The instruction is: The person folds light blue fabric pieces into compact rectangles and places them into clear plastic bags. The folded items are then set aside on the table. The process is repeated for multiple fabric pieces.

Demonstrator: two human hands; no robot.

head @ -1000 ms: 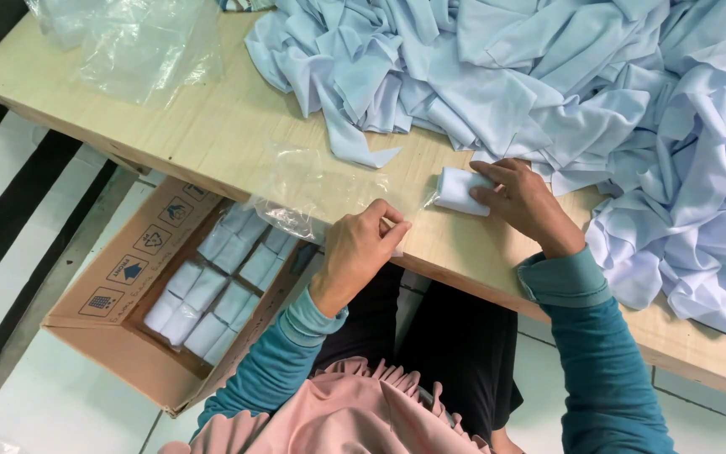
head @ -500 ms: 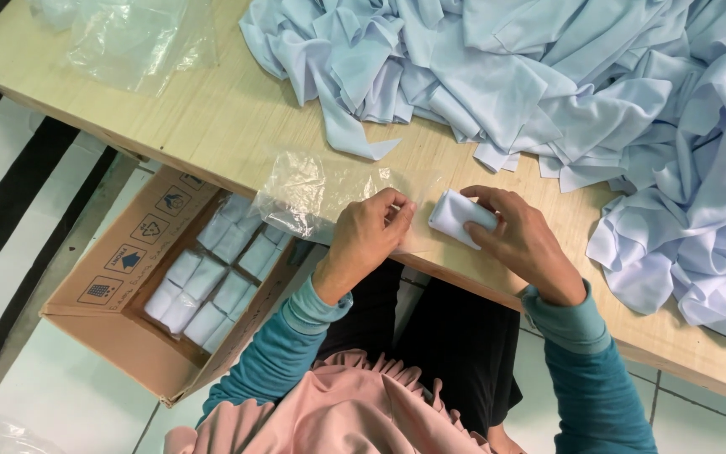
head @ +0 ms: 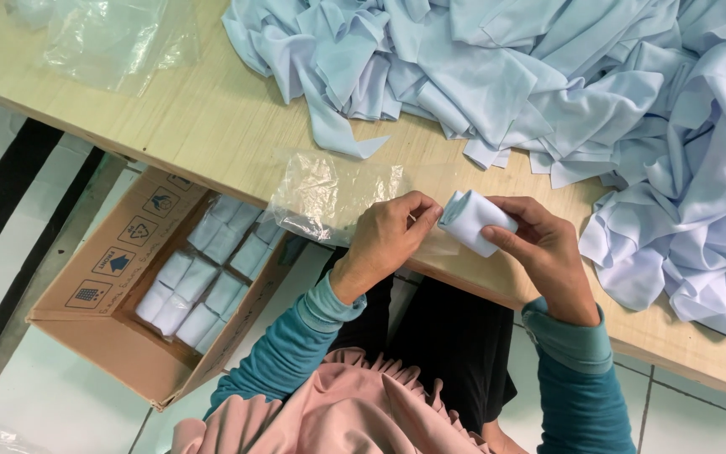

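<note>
Frame centre: right hand grips folded pale-blue cloth roll; left hand, just left of it, pinches clear plastic bag at its mouth. Lower left: open cardboard box holds rows of packed rolls.

On your counter lies a heap of pale blue cloth. Beside you on the floor, a cardboard box holds rows of pale folded bundles.

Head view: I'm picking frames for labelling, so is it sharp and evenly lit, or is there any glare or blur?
Head view: sharp, even soft light; the roll in the right hand is crisp; faint glare only on the bag at the left hand; weak shadows in the box.
</note>
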